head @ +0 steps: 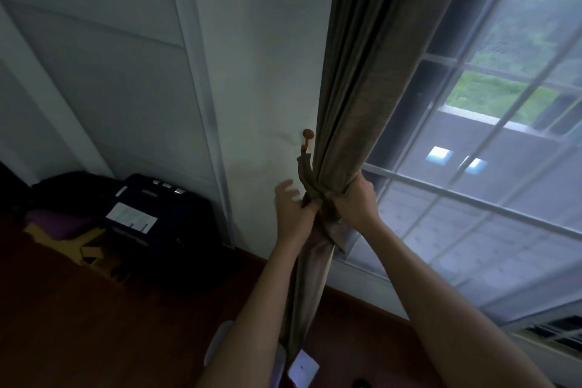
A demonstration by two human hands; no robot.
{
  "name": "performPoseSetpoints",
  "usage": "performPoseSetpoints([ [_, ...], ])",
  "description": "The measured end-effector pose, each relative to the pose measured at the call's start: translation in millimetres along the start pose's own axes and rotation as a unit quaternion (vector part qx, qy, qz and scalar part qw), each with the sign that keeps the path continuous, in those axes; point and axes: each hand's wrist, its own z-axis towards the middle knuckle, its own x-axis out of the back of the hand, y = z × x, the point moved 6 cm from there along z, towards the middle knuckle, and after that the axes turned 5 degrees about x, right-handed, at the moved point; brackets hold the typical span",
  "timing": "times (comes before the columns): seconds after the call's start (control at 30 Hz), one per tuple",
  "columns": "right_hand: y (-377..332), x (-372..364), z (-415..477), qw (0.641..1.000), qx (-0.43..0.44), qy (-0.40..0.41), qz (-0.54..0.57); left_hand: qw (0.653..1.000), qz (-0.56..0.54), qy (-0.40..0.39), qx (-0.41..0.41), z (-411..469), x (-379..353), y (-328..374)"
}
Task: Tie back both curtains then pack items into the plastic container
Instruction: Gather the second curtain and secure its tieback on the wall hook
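**Cloth, paint and wood**

The curtain (356, 88) is heavy brown cloth with a faint sheen, and the band (306, 175) is the same cloth. The wall (267, 41) is matt white paint (a little stained). The floor (78, 309) is dark smooth wood.

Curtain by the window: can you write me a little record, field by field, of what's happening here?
curtain: brown, gathered into a bunch beside the window
tieback: matching strap, runs from the wall hook down to the hands
left hand: pinches the tieback, other fingers spread
right hand: grips the gathered curtain
bags: dark, on the wooden floor at the left
stage: curtain not yet tied back
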Motion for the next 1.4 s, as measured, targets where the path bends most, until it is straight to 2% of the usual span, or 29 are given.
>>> performPoseSetpoints([
  [0.03,2,1,1,1.0,-0.001,0.001,-0.002,0.995,0.05,0.032,-0.075,1,7,11],
  [0.1,5,4,3,1.0,-0.004,-0.001,-0.001,0.966,0.141,0.024,-0.215,-3,5,33],
  [0.13,6,4,4,1.0,-0.007,-0.004,0.001,0.948,0.182,0.003,-0.259,-3,-1,39],
  [0.2,8,6,5,1.0,-0.007,-0.006,0.001,0.931,0.228,-0.029,-0.284,2,-9,37],
  [0.4,12,14,10,1.0,-0.006,-0.002,-0.018,0.957,0.22,-0.074,-0.177,25,-9,-2],
  [0.6,15,12,8,1.0,0.002,-0.001,-0.009,0.934,0.254,-0.033,-0.248,27,-18,1],
  [0.7,18,11,7,1.0,0.009,0.001,0.007,0.942,0.23,-0.026,-0.242,26,-21,2],
  [0.87,27,9,1,0.996,-0.001,-0.005,0.091,0.947,0.191,-0.079,-0.247,23,-34,8],
  [1.03,33,12,4,0.983,-0.022,-0.054,0.172,0.945,0.239,-0.118,-0.19,41,-44,3],
  [1.17,39,13,10,0.977,-0.048,-0.087,0.189,0.947,0.246,-0.16,-0.131,54,-50,4],
  [1.3,44,13,11,0.969,-0.075,-0.081,0.22,0.938,0.278,-0.166,-0.12,62,-52,8],
  [1.4,53,13,9,0.934,-0.12,-0.089,0.324,0.947,0.269,-0.134,-0.109,57,-47,14],
])
